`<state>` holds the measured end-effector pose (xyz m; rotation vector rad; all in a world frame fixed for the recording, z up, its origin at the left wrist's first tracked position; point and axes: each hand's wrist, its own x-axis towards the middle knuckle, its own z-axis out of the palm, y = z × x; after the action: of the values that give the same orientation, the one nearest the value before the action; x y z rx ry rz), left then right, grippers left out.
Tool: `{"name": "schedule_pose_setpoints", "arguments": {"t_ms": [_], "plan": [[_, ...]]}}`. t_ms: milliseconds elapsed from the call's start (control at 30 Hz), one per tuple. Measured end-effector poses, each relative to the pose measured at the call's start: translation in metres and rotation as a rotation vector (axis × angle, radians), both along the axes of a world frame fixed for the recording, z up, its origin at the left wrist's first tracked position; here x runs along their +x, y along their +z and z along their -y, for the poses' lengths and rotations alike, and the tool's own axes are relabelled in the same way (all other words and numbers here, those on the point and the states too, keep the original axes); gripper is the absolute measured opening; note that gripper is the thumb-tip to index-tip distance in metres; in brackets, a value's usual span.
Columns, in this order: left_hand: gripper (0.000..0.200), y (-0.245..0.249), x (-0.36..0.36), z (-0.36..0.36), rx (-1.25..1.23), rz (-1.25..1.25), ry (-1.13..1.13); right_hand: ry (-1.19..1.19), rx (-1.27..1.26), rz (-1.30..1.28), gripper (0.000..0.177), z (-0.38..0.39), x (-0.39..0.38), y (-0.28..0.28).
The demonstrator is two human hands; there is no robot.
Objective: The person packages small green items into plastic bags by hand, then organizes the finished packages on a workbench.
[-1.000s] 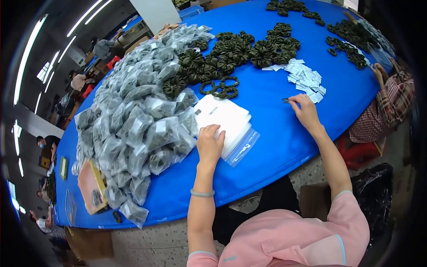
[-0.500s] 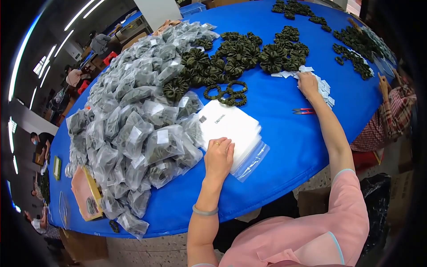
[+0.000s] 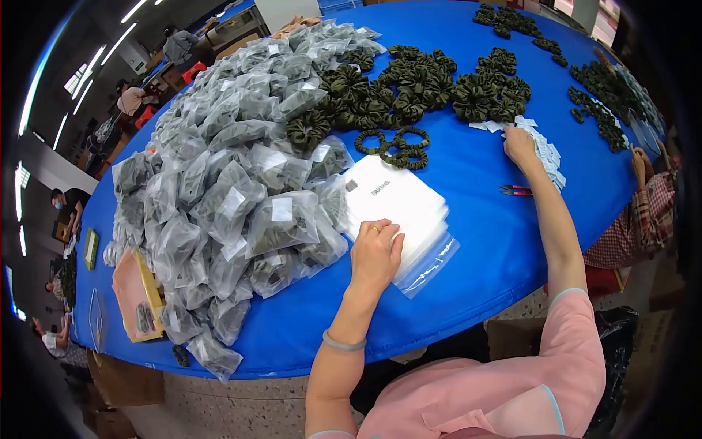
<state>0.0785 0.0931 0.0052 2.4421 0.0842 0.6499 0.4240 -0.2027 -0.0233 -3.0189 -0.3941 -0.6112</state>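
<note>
My left hand (image 3: 376, 252) rests on a stack of clear plastic zip bags (image 3: 398, 197), thumb apart from the loosely bent fingers. The top bag bears dark print. My right hand (image 3: 521, 148) reaches to a spread of small white labels (image 3: 547, 155). Its fingers are drawn together at the labels' left end, pinching at a label; the fingertips are partly hidden. Just above the bags lie three thin dark green scrunchies (image 3: 406, 146). Fuller dark green scrunchies (image 3: 420, 80) are heaped behind them, with another cluster (image 3: 491, 91) beyond my right hand.
A large heap of filled bags (image 3: 241, 175) covers the table's left side. Red-handled snips (image 3: 516, 191) lie left of my right forearm. A yellow-edged box (image 3: 139, 296) stands front left. At the right edge, another person's hands (image 3: 643, 164) are near more scrunchies (image 3: 610, 84).
The view has shifted, so the table's contents appear further right. My left hand's thumb has spread slightly from its fingers on the bags. My right hand stays at the labels.
</note>
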Motion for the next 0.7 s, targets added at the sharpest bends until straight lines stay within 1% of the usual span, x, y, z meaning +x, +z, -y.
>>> {"name": "schedule_pose_setpoints", "arguments": {"t_ms": [100,167,200,267,300,367,433,533,600,700], "plan": [[0.018,-0.002,-0.001,0.0,0.011,0.005,0.002,-0.035,-0.009,-0.011,0.021,-0.003,-0.008,0.005],[0.018,-0.001,0.0,-0.001,0.028,0.006,-0.001,0.013,0.075,0.118,0.023,-0.023,-0.024,0.015],[0.018,-0.002,0.0,-0.001,0.033,0.007,-0.001,0.109,0.164,0.166,0.024,-0.041,-0.036,0.024],[0.018,-0.003,0.001,0.001,0.038,0.003,-0.003,0.369,0.342,0.165,0.025,-0.09,-0.069,0.043],[0.018,-0.004,0.0,0.002,0.036,0.008,-0.007,0.502,0.4,0.145,0.027,-0.116,-0.086,0.049],[0.017,-0.005,0.0,0.002,0.037,0.024,-0.012,0.673,0.433,0.151,0.029,-0.161,-0.112,0.055],[0.017,-0.004,0.0,-0.001,0.041,0.037,-0.008,0.78,0.41,0.211,0.03,-0.194,-0.118,0.043],[0.018,-0.005,0.0,0.0,0.048,0.015,-0.005,0.776,0.196,0.044,0.033,-0.216,-0.122,0.013],[0.018,-0.005,0.0,-0.001,0.048,0.009,-0.004,0.761,0.152,-0.04,0.035,-0.216,-0.128,0.003],[0.018,-0.004,-0.001,0.0,0.053,0.013,-0.005,0.736,0.144,-0.014,0.034,-0.22,-0.13,0.002]]}}
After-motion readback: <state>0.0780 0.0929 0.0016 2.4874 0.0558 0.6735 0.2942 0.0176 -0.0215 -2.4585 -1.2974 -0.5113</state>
